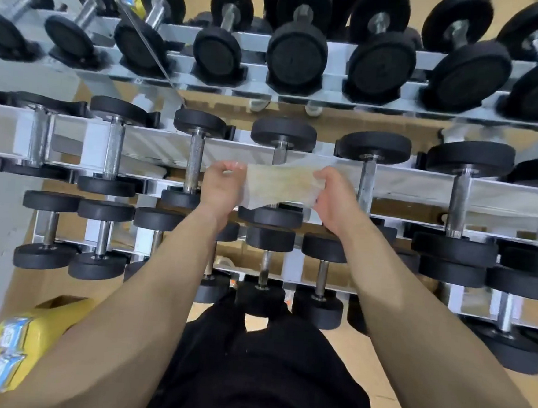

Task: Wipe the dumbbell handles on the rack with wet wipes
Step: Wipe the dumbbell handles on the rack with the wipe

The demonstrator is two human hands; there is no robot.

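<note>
The rack (503,196) runs across just beyond your hands. One dumbbell handle (279,156) sits directly behind the span between your grips, and a neighbouring handle (195,160) lies just outside your left hand (222,186). That hand and your right hand (333,197) each pinch an end of the wet wipe (278,185), pulled flat. You seem to be readying the wipe. Next, lower it and wrap it round the handle behind.
</note>
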